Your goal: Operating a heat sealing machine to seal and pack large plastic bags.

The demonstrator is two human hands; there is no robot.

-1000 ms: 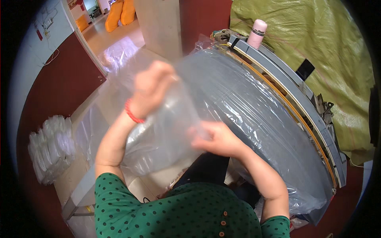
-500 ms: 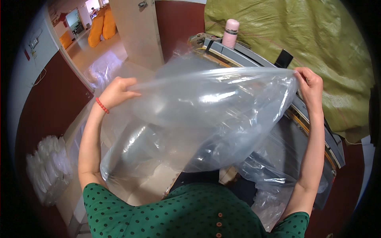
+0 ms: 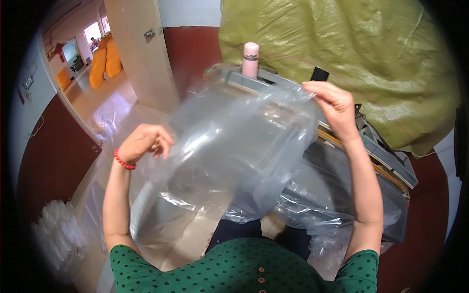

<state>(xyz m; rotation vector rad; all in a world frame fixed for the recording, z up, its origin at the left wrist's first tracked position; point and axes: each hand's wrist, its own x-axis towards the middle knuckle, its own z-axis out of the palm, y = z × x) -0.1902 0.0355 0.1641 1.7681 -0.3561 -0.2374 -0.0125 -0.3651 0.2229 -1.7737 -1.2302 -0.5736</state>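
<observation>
Right, the big clear plastic bag (image 3: 234,146) is up in the air across the centre of the frame, ballooned out between both hands. The left hand (image 3: 144,141), middle left, has its fingers curled tight on one edge of the bag's mouth; the right hand (image 3: 332,105), upper right, pinches the opposite edge between thumb and fingers. Behind it sits a long grey machine (image 3: 381,156) with a pink flask (image 3: 250,58) standing on top, and an olive-green tarp (image 3: 342,49) fills the upper right. More clear film (image 3: 337,215) lies heaped below. To my eye, doing this well means keeping both grips level and apart, so the mouth stays taut and doesn't collapse.
</observation>
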